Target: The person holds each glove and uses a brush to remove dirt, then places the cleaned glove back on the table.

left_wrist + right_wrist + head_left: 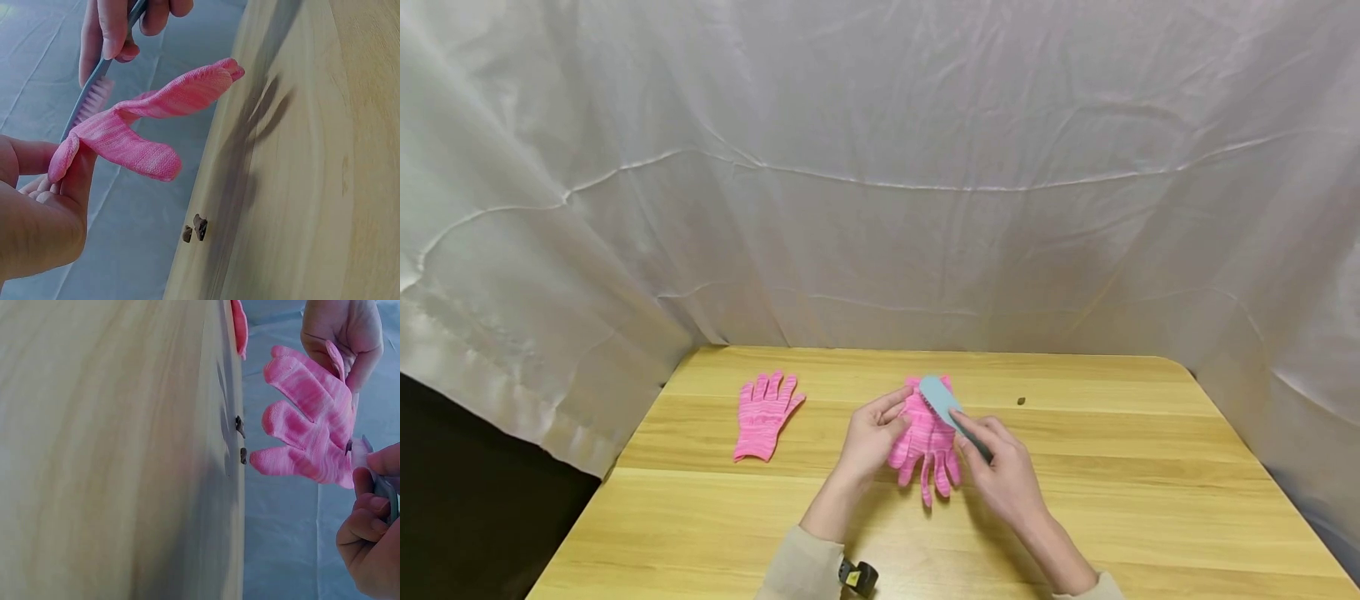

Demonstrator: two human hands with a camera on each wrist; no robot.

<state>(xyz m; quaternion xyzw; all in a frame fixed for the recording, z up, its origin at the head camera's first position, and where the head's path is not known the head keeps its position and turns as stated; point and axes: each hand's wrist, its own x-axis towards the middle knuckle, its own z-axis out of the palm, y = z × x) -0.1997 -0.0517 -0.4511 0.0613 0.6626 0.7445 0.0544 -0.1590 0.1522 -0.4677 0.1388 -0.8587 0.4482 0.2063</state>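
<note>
A pink knitted glove [917, 446] hangs with its fingers downward, raised above the wooden table. The left hand [868, 437] grips it by its left side, thumb in front; the left wrist view shows the glove [128, 147] pinched there. In the right hand [1006, 475] is a blue-grey brush [942, 398], its handle held with the index finger along it. The brush's pale bristles [95, 100] lie against the glove's palm area. A second pink glove [763, 417] lies flat on the table at the left, apart from both hands.
Small dark bits [199, 227] lie on the table, one dark bit [1021, 401] toward the back right. A light grey curtain [880, 233] hangs behind and beside the wooden table [1135, 467]. A black device [859, 577] is strapped at the left wrist.
</note>
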